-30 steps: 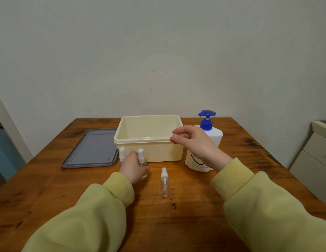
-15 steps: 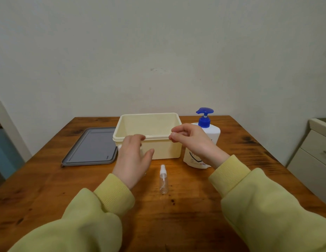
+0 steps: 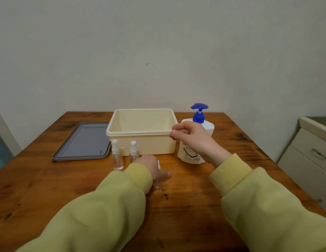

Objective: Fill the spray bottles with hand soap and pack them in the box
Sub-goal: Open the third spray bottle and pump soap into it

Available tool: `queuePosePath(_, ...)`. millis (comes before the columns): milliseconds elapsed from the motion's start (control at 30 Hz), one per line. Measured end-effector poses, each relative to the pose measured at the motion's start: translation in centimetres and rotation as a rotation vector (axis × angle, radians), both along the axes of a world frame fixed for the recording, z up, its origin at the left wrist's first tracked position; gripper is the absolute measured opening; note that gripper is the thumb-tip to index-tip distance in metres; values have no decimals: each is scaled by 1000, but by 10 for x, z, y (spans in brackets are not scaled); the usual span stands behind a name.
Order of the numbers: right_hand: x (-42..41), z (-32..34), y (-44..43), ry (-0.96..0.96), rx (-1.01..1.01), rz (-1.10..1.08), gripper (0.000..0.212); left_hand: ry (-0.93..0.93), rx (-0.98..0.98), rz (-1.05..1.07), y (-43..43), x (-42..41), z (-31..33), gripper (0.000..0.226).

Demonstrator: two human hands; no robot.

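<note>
Left hand (image 3: 150, 169), low at centre frame, curls round a bottle (image 3: 157, 185). Right hand (image 3: 191, 138), raised centre-right, fingers curled in, empty.

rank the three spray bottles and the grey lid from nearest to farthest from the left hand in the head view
1. near spray bottle: in the left hand itself, partly covered by it.
2. middle spray bottle: upright just beyond the hand.
3. left spray bottle: upright, further to the left.
4. grey lid: lying flat, farthest left.
</note>
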State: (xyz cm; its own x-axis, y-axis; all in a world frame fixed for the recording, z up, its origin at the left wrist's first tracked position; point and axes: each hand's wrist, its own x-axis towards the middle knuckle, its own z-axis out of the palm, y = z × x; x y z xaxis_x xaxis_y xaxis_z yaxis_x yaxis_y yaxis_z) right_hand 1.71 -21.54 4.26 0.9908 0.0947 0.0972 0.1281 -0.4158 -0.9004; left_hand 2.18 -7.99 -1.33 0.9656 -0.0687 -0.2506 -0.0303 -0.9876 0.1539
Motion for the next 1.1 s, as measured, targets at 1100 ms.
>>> queuePosePath(1100,-4,12,31,-191,114,29,27,-753,-830,-147,16,-27,35,19)
